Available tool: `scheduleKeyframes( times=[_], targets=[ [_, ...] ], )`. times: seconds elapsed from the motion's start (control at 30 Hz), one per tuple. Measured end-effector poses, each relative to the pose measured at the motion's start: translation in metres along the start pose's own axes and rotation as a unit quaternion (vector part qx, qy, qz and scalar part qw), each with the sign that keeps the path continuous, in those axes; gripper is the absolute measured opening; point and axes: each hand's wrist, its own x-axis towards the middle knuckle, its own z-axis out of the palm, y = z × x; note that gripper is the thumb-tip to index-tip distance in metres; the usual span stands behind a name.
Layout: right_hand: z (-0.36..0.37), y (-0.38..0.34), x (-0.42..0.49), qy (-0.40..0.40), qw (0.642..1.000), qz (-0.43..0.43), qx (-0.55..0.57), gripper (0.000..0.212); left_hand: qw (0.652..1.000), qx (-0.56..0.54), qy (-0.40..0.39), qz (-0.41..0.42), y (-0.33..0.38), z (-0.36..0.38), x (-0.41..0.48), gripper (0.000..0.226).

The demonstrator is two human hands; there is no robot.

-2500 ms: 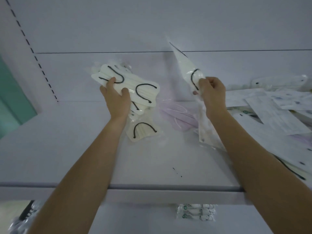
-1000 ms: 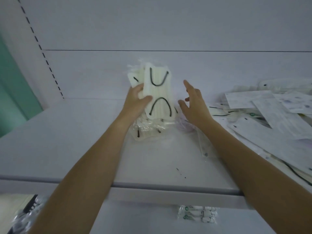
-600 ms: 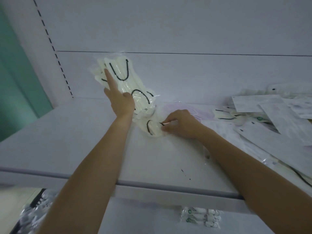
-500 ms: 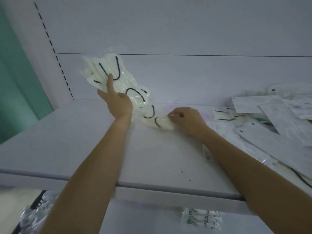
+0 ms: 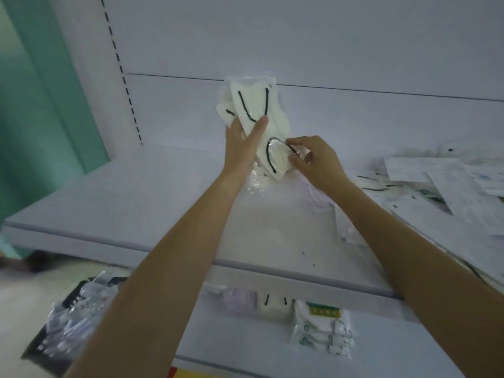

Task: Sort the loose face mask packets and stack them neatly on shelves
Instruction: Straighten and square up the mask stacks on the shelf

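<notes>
A bundle of clear packets holding cream masks with black ear loops (image 5: 252, 102) stands upright over the white shelf (image 5: 141, 197), near its back wall. My left hand (image 5: 244, 143) holds the bundle, thumb behind it and fingers stretched up its front. My right hand (image 5: 313, 160) pinches the bundle's lower right edge by a black loop. Crumpled clear wrapping hangs below the bundle. Pale purple mask packets (image 5: 317, 197) lie on the shelf under my right wrist.
A loose heap of white mask packets (image 5: 450, 192) covers the shelf's right side. The lower shelf carries stacked packets (image 5: 319, 327), some with green labels. A dark basket of packets (image 5: 73, 317) sits on the floor at lower left. A green wall borders the left.
The bundle has swung from leaning left to standing upright. My right hand rose from the shelf surface to the bundle's lower edge. The camera has tilted down, showing the lower shelf.
</notes>
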Motion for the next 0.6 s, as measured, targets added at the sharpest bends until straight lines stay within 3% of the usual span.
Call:
scheduleKeyframes(
  times=[0.1, 0.2, 0.27, 0.33, 0.5, 0.6],
  targets=[
    [-0.007, -0.007, 0.003, -0.068, 0.997, 0.006, -0.041, 0.060, 0.995, 0.081, -0.005, 0.061, 0.007, -0.008, -0.009, 0.051],
    [-0.012, -0.025, -0.003, -0.094, 0.985, 0.081, 0.123, 0.082, 0.989, 0.083, -0.046, 0.116, 0.017, -0.024, -0.022, 0.079],
    [-0.013, -0.039, -0.013, -0.100, 0.962, 0.076, 0.243, 0.071, 0.985, 0.071, -0.085, 0.135, 0.022, -0.037, -0.034, 0.102],
    [-0.014, -0.054, -0.027, -0.094, 0.954, 0.061, 0.279, 0.064, 0.989, 0.035, -0.100, 0.099, 0.028, -0.050, -0.050, 0.114],
    [0.003, -0.095, -0.080, -0.074, 0.974, 0.013, 0.215, 0.075, 0.993, 0.022, -0.107, 0.040, 0.028, -0.089, -0.100, 0.111],
    [0.023, -0.117, -0.120, -0.075, 0.972, -0.075, 0.208, 0.063, 0.990, -0.032, -0.136, 0.026, 0.024, -0.118, -0.131, 0.103]
  ],
)
